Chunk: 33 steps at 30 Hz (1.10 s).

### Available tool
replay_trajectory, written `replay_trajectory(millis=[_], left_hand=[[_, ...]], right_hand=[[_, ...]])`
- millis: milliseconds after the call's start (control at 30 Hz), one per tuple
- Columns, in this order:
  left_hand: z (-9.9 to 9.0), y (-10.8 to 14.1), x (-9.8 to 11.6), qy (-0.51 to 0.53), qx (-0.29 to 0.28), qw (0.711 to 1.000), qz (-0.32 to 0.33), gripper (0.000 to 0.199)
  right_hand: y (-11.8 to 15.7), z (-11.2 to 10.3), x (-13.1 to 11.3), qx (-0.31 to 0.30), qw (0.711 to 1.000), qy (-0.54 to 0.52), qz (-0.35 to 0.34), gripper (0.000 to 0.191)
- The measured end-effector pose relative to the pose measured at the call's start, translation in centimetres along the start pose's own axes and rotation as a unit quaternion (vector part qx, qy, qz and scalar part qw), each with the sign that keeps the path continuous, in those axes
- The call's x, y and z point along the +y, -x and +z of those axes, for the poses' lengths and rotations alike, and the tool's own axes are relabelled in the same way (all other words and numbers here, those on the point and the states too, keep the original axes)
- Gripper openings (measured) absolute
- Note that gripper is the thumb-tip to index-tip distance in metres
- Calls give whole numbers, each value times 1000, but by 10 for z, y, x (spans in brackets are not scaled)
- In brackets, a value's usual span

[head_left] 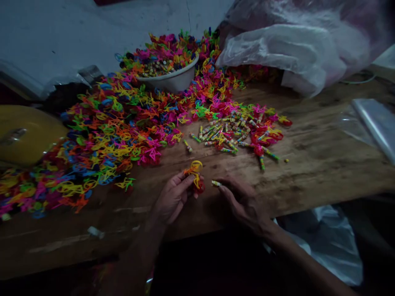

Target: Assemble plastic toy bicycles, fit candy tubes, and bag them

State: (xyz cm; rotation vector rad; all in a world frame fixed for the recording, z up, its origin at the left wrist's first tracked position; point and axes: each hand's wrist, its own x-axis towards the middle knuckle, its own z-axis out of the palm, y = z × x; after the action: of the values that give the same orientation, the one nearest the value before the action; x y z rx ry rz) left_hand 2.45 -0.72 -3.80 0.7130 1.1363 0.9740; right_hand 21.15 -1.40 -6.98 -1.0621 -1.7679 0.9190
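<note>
Near the front edge of the wooden table, my left hand (174,195) pinches a small plastic piece (196,166) in yellow, orange and red, with a ring at its top. Just to the right, my right hand (243,199) grips a short patterned tube (216,183) between thumb and finger, its pale end pointing at the left hand. The two held pieces are apart. Beyond the hands lies a loose pile of similar patterned tubes (226,129), with red and pink plastic pieces (267,135) at its right side.
A big heap of colourful plastic pieces (117,119) covers the left and back of the table (308,164). A white bowl (179,80) stands in it, full of parts. Plastic bags (286,45) lie back right, a clear roll (375,123) far right, a yellow object (27,135) left.
</note>
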Motion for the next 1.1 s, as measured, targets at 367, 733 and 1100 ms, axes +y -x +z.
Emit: replay_trajectory(millis=[367,733,1100], left_hand=[[7,24,-12,100,-68,992,-47,23],[13,30,-26,185,-50,980,-54,17],[26,21,-31,130,-50,986,-90,17]], right_hand=[[-1,5,-17,-38,997,-49,-37,21],[17,7,-21,10,995,-97,20,17],[18,-5,4,-46,997,-47,-41,16]])
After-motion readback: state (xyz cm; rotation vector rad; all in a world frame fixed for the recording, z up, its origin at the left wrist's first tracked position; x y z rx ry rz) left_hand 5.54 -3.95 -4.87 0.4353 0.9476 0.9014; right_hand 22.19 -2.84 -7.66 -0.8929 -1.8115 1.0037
